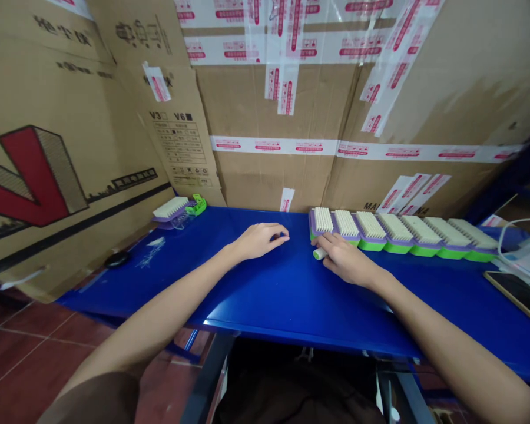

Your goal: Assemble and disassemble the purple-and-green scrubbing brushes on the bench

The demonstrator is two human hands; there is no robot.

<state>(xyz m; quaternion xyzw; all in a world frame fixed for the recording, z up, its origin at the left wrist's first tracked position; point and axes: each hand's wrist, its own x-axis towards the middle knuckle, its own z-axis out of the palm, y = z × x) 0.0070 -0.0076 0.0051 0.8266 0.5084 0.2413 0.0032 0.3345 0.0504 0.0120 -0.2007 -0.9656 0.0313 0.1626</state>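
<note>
My left hand [261, 240] hovers over or rests on the blue table near its middle. Its fingers curl loosely, a gap shows between thumb and fingers, and nothing is in them. To the right, my right hand [347, 259] closes around a short white cylinder with a green end [320, 254]; the palm hides the rest of it. Just behind that hand runs a row of several purple-and-green scrub brushes [371, 228], bristles up. The fingers are close to the leftmost brush [323, 220]; whether they touch it I cannot tell.
Cardboard walls [274, 118] with printed tape close off the back and left of the blue table [265, 300]. A purple brush with a bright green part [176, 209] lies at the back left, a black round object [117, 259] nearer. A phone [523, 294] lies far right.
</note>
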